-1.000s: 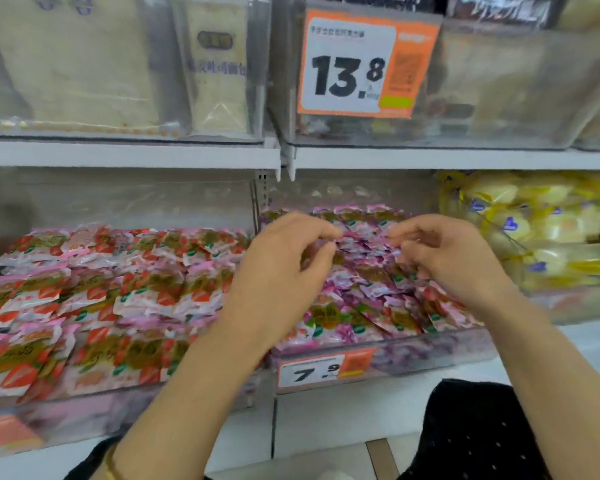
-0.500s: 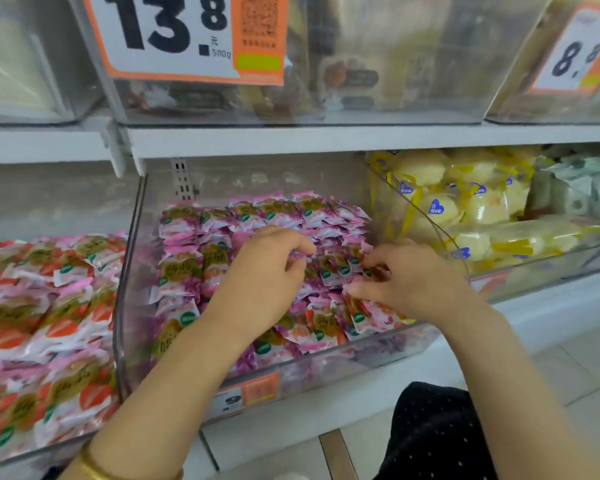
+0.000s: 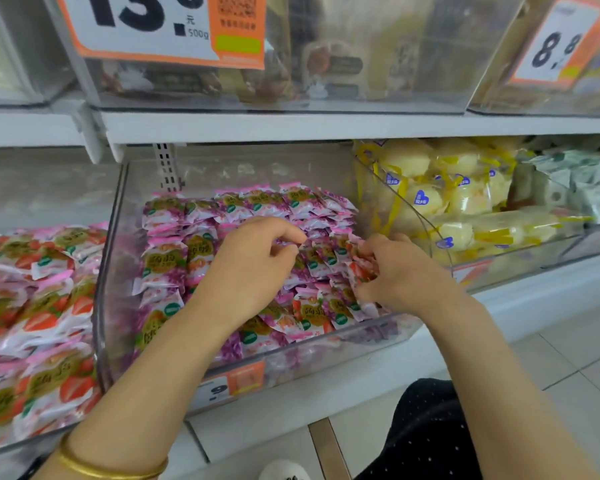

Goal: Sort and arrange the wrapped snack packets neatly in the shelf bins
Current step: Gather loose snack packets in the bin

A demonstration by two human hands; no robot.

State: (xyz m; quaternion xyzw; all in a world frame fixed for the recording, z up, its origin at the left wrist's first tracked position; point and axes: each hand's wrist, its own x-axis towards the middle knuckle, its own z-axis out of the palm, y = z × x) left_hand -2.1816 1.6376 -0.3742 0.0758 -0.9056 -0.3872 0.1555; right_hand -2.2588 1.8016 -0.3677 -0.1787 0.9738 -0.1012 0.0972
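A clear plastic bin (image 3: 115, 271) on the lower shelf holds rows of purple-and-pink wrapped snack packets (image 3: 174, 258). My left hand (image 3: 253, 268) hovers over the middle of the pile, thumb and fingertips pinching the edge of a purple packet. My right hand (image 3: 402, 275) is at the bin's right side, fingers curled round a packet with red strawberry print (image 3: 359, 271). Other red-printed packets (image 3: 309, 310) lie among the purple ones near the front.
The bin to the left is full of strawberry-print packets (image 3: 39, 306). To the right stands a bin of yellow wrapped cakes (image 3: 440, 202), then grey-green packets (image 3: 579, 181). Upper-shelf bins carry orange price tags (image 3: 167, 26). White tiled floor (image 3: 568, 358) lies below.
The view has swung right, centring on the purple-packet bin. Both hands have dropped from above the pile into it, the right hand moving to the bin's right side and taking hold of a strawberry packet.
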